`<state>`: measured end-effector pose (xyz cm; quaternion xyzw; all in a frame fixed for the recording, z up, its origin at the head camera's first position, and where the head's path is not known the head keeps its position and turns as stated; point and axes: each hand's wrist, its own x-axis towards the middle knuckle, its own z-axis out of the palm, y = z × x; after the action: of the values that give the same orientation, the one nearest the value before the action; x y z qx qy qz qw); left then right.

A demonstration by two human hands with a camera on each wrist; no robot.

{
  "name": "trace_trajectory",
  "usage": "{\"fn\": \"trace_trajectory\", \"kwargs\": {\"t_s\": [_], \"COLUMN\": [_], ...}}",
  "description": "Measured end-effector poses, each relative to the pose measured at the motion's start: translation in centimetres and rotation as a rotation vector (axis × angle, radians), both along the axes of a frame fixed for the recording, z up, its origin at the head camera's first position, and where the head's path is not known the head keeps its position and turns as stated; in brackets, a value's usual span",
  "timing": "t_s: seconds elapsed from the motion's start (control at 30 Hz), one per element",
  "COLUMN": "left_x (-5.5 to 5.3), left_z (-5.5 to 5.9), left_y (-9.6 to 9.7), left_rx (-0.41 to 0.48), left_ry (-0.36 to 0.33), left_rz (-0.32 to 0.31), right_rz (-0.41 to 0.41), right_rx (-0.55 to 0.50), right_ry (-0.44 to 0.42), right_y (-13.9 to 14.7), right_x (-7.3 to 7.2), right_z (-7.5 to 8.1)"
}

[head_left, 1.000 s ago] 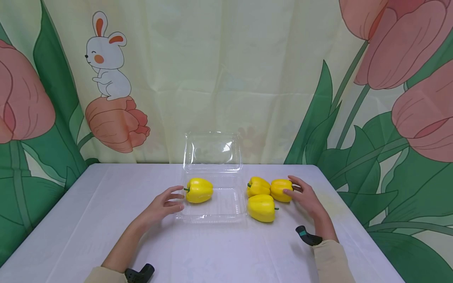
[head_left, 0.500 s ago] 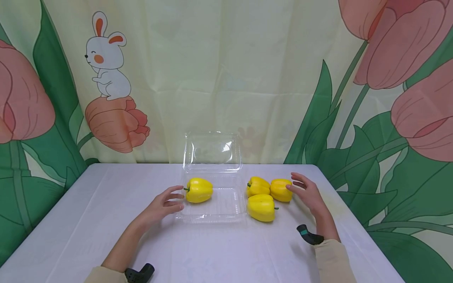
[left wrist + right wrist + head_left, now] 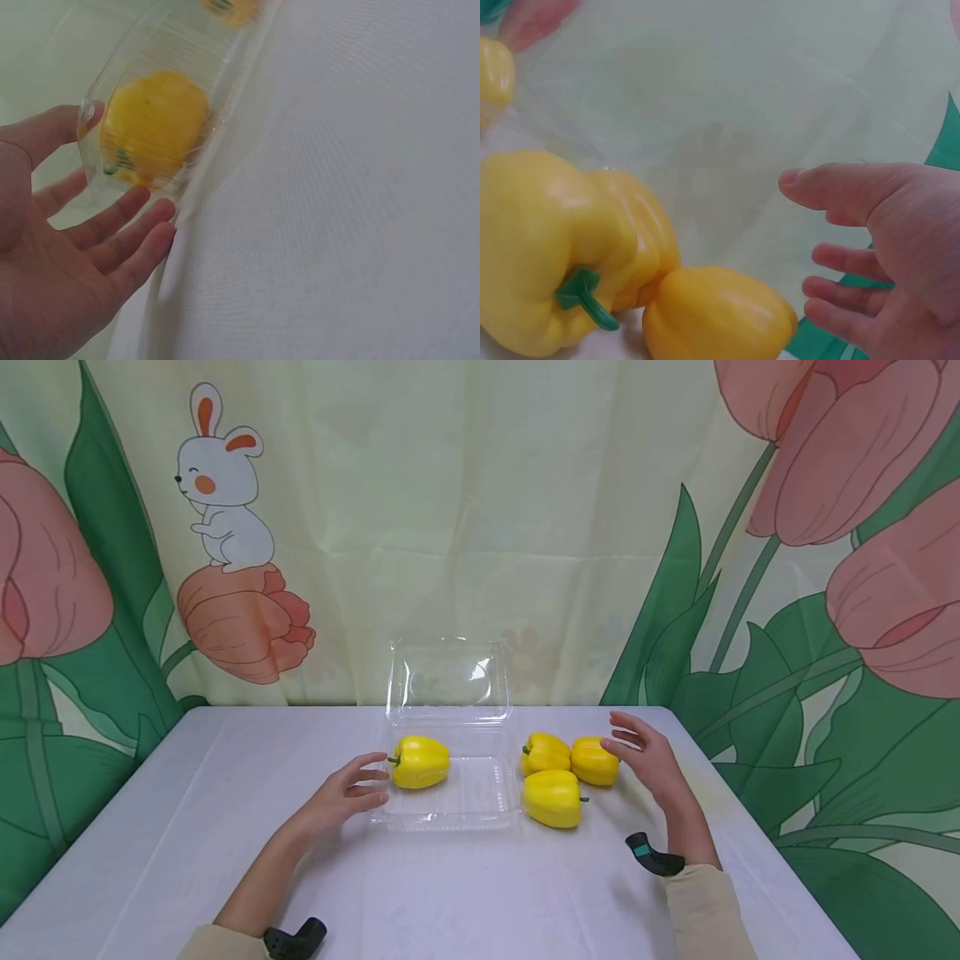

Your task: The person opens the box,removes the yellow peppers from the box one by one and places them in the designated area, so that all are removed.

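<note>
A clear plastic clamshell box [image 3: 487, 789] lies on the table with its lid [image 3: 450, 683] raised at the back. One yellow bell pepper [image 3: 422, 763] sits in its left half, green stem toward the left. My left hand [image 3: 341, 797] is at the box's left side, fingers spread and relaxed; in the left wrist view the thumb [image 3: 56, 129] meets the box rim. Right of the box lie three more yellow peppers: a back left one [image 3: 545, 755], a back right one [image 3: 592, 763] and a front one [image 3: 552, 800]. My right hand [image 3: 651, 762] hovers beside the back right pepper, holding nothing.
A white cloth covers the table [image 3: 450, 893]. Behind its far edge hangs a curtain [image 3: 555, 527] printed with tulips and a rabbit. Black bands [image 3: 654, 855] are worn on both wrists.
My right hand has risen away from the back right pepper, which stays where it was. The left hand keeps its place at the box. The head view has shifted very slightly.
</note>
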<state>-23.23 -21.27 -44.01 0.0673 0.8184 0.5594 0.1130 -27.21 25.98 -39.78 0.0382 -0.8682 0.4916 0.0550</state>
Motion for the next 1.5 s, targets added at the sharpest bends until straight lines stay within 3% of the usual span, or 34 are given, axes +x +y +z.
{"fn": "trace_trajectory", "kwargs": {"t_s": [0.57,0.93,1.5], "left_x": [-0.1,-0.1,0.1], "left_z": [-0.1,-0.1,0.0], "left_y": [0.0,0.0,0.0], "left_rx": [-0.008,-0.01,-0.013], "left_ry": [0.002,0.011,-0.004], "left_rz": [0.002,-0.007,0.002], "right_rz": [0.067,0.078,0.133], "right_rx": [-0.03,-0.057,-0.072], "right_ry": [0.022,-0.012,-0.048], "right_y": [-1.4,-2.8,-5.3], "right_x": [0.2,-0.3,0.3], "right_z": [0.5,0.2,0.2]}}
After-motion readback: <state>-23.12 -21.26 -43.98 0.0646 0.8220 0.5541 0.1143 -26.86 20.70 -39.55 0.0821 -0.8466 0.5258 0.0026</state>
